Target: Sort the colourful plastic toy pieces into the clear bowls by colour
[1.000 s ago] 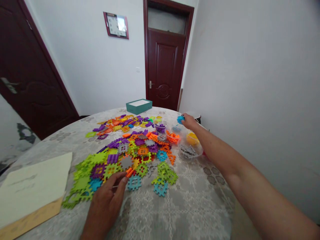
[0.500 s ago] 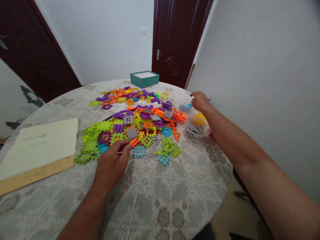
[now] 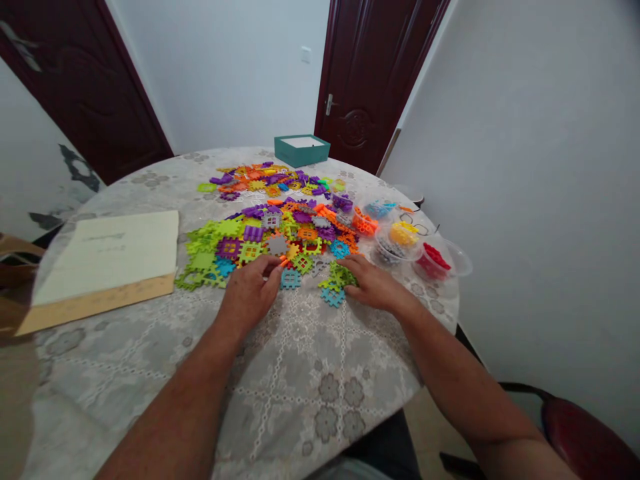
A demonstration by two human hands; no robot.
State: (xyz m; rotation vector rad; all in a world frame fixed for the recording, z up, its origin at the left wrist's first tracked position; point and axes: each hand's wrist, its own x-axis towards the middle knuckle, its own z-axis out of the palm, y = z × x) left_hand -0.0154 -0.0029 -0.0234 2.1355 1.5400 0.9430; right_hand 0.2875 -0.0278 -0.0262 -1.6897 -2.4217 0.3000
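My left hand is closed at the near edge of a pile of notched plastic building pieces. Small orange plastic pieces show between its thumb and forefinger. Just to the right of it lies a light-blue window-shaped piece. My right hand rests over a small heap of lime-green notched pieces, thumb and fingers apart, partly covering them. A blue notched piece lies below that heap, close to the right thumb. A grey gear-edged plate sits on the pile beyond my left hand.
Clear plastic bowls stand on the right: red pieces, yellow pieces, orange pieces and others. A teal box is at the far edge. A cream sheet lies left. A second pile lies farther back.
My right hand has come back from above the bowls to the green pieces, uncovering the red bowl. My left hand still holds the orange pieces. The view has shifted.
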